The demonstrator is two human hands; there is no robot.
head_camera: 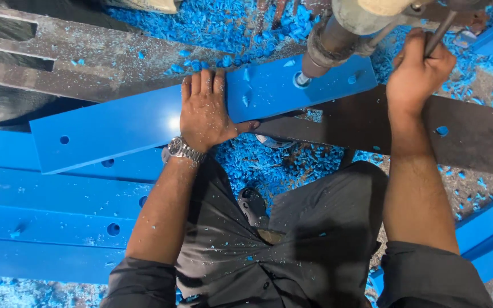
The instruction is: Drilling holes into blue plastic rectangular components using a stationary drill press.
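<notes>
- The left hand [203,111] lies palm down on a long blue plastic strip [115,128], fingers released and flat, thumb hooked over the strip's near edge; a metal wristwatch [182,149] sits on that wrist.
- The blue plastic strip runs from about 9 o'clock up toward 2 o'clock across the view, resting on a grey steel machine bed [87,68] that serves as the counter.
- At 1 o'clock, the drill spindle [326,45] stands over the strip's right end, its bit [302,80] at a hole in the plastic; whether the bit is touching the strip is hard to tell from this angle.
- The right hand [420,68], at 2 o'clock, is clenched around a thin metal feed lever [437,37] that slants up toward the machine.
- A dark steel bar [475,134] crosses beneath the right forearm, from 3 o'clock toward the centre.
- At 8 o'clock, a stack of blue strips [47,222] lies flat, each with round holes already through it.
- More blue pieces [486,239] lie at 4 o'clock, partly cut off by the frame.
- Blue shavings [275,165] cover the area between the strip and the person's dark trousers [315,228], with another heap at 12 o'clock.
</notes>
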